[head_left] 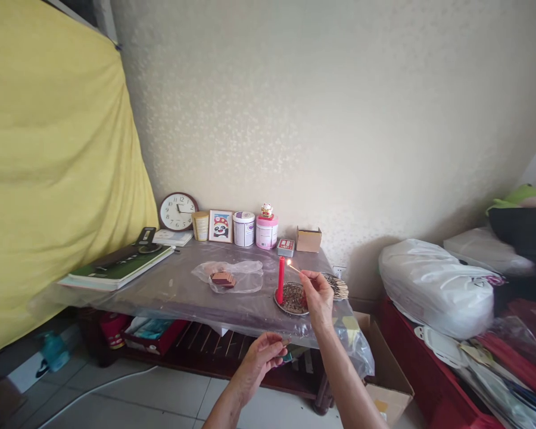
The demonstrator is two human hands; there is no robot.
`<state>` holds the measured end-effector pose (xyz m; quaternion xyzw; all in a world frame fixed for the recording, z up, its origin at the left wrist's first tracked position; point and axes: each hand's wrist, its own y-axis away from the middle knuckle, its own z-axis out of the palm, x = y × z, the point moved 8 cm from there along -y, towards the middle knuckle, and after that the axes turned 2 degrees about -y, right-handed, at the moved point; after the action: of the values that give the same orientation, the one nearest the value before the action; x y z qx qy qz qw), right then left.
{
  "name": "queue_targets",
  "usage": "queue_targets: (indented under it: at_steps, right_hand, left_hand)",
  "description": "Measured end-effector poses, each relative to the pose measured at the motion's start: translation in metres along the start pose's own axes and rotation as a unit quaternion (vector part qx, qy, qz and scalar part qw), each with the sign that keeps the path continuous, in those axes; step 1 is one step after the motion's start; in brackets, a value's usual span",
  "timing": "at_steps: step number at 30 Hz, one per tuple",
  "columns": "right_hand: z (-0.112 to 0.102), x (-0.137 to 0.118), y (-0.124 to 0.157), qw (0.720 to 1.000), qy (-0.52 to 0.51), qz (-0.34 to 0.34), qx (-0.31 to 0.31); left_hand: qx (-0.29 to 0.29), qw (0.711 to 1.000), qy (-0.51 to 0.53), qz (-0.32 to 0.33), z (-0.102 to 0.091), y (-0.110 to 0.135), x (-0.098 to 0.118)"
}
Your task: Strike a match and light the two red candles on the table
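My right hand [319, 296] pinches a burning match [295, 268], its flame just right of the top of a red candle [281, 281]. The candle stands upright at the left side of a round plate [290, 311] covered with small brownish grains. No flame shows on the candle's wick. Lower down, in front of the table edge, my left hand [262, 359] is closed around what looks like a matchbox [287, 357], mostly hidden by the fingers. Behind my right hand lies a pile of matchsticks [339, 287] on another plate, partly covered.
On the plastic-covered table [178, 298] are a clear bag [250, 277] with brown striker-like pieces, a green book [120, 265], a clock [177, 211], tubs [243, 229], a framed picture [221, 226] and an open cardboard box [309, 239]. White bags [435, 289] sit at right.
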<state>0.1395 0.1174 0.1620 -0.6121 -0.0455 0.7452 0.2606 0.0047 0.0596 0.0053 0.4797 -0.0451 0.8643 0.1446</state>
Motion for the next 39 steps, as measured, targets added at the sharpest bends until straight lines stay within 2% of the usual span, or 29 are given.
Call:
queue_targets:
  at_steps: [8,17,39]
  right_hand:
    - [0.011,0.003,-0.019,0.995,0.082,-0.051,0.011]
    - [0.018,0.005,-0.026,0.987,0.139,-0.079,0.009]
    - [0.023,0.005,-0.031,0.982,0.169,-0.087,0.009]
  left_hand:
    - [-0.009,1.0,0.008,0.0,0.003,0.0,0.002]
    - [-0.017,1.0,0.016,0.004,0.005,0.001,0.004]
    - [-0.029,0.999,0.03,0.005,0.007,0.0,0.004]
